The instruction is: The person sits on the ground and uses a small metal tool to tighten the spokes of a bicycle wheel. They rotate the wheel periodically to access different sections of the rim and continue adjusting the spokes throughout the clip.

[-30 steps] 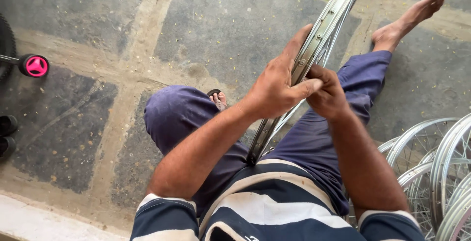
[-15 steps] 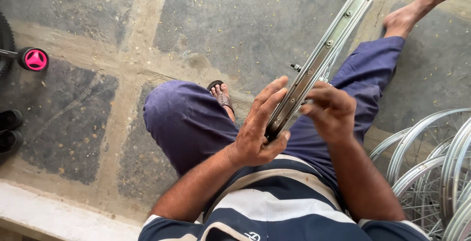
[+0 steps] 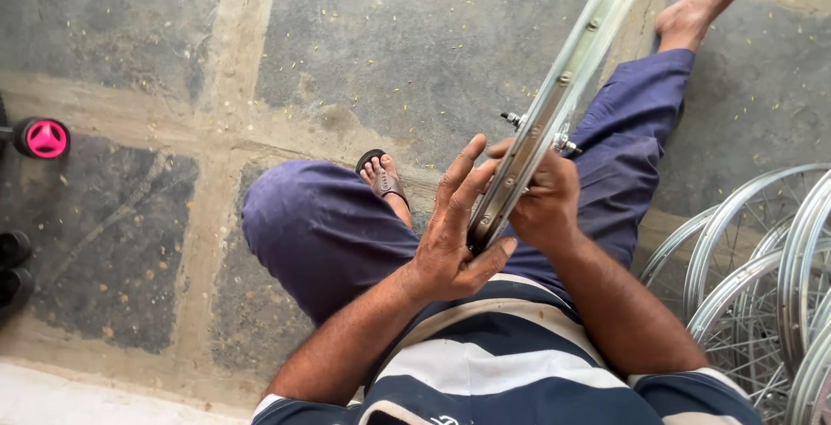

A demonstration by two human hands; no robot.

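Observation:
I sit on a stone floor with a silver bicycle wheel rim (image 3: 571,70) standing on edge across my lap, running up to the top of the view. My left hand (image 3: 454,235) cups the rim's near end, thumb below it and fingers spread along its left side. My right hand (image 3: 541,204) grips the rim from the right, just below the hub axle (image 3: 516,119) and spokes. My legs in blue trousers (image 3: 320,226) lie under the rim, one bent with a sandalled foot (image 3: 383,178), the other stretched out.
A pile of several silver spoked wheels (image 3: 762,286) lies on the floor at the right. A pink small wheel (image 3: 45,138) sits at the left edge, with dark shoes (image 3: 13,265) below it. A pale kerb (image 3: 78,399) runs along the bottom left.
My left hand has slid down the rim from higher up to its near end. The rim has turned in my hands and the hub axle has come into view.

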